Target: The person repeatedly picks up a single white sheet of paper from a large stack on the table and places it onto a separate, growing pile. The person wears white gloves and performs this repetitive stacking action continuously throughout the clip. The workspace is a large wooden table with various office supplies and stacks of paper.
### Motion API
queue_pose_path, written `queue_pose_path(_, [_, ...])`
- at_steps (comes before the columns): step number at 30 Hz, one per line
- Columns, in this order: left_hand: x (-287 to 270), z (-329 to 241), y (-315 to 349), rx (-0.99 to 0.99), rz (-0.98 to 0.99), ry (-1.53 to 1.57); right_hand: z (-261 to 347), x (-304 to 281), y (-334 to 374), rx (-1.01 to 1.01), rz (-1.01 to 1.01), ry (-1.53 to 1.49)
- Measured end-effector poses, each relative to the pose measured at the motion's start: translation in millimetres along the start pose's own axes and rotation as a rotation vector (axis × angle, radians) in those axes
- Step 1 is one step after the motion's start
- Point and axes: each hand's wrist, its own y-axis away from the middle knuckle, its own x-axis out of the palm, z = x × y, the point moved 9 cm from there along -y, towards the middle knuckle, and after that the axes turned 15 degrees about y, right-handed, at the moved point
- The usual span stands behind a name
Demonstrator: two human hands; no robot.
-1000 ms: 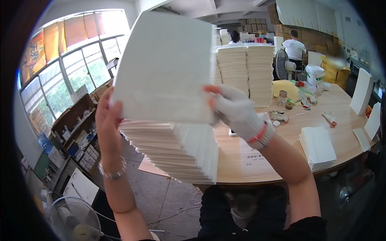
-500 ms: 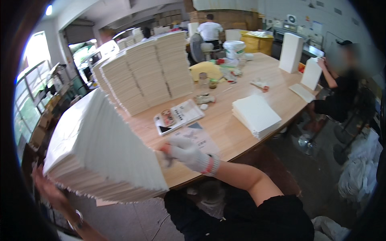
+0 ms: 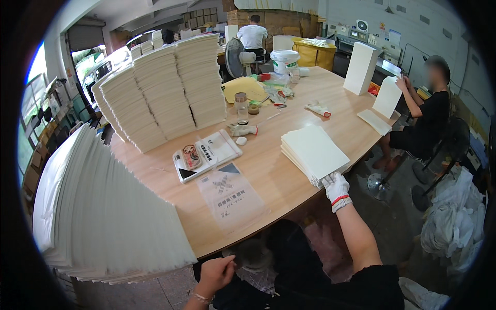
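Note:
My right hand (image 3: 336, 187), in a white glove with a red band at the wrist, has its fingers curled at the near corner of a low stack of white sheets (image 3: 316, 151). That stack lies by the table's right edge, its layers slightly uneven. My bare left hand (image 3: 217, 272) is closed in front of my lap, just below the table edge, with nothing visible in it. To its left, a tall fanned stack of white sheets (image 3: 108, 206) leans over the table's near left corner.
Tall piles of cream sheets (image 3: 160, 93) stand at the table's far left. A flat printed bag (image 3: 230, 196), a packaged pack (image 3: 206, 155), a glass jar (image 3: 241, 108), loose gloves (image 3: 318, 109) and a white bucket (image 3: 284, 62) are on the wooden table (image 3: 289, 206). A person (image 3: 434, 103) sits at right handling sheets.
My right hand has moved from beside the fanned stack rightward to the low stack. My left hand has left the fanned stack's outer side and come to my lap. The view has shifted a little.

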Motion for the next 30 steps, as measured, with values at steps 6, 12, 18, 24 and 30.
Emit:
queue_pose_path(6, [39, 86, -33, -0.064, -0.125, -0.111, 23, 36, -4, 0.089, 0.06, 0.1])
queue_pose_path(12, [91, 199, -60, -0.379, 0.129, -0.76, 64, 28, -26, -0.141, -0.041, 0.473])
queue_pose_path(18, [90, 199, -76, -0.404, 0.253, -0.779, 60, 5, 27, -0.191, 0.039, 0.663])
queue_pose_path(24, [85, 198, -77, -0.323, 0.161, -0.83, 48, 5, 101, -0.173, 0.294, 0.484])
queue_pose_path(30, [56, 219, -67, -0.245, -0.102, -0.566, -26, -5, 187, 0.062, 0.655, 0.651])
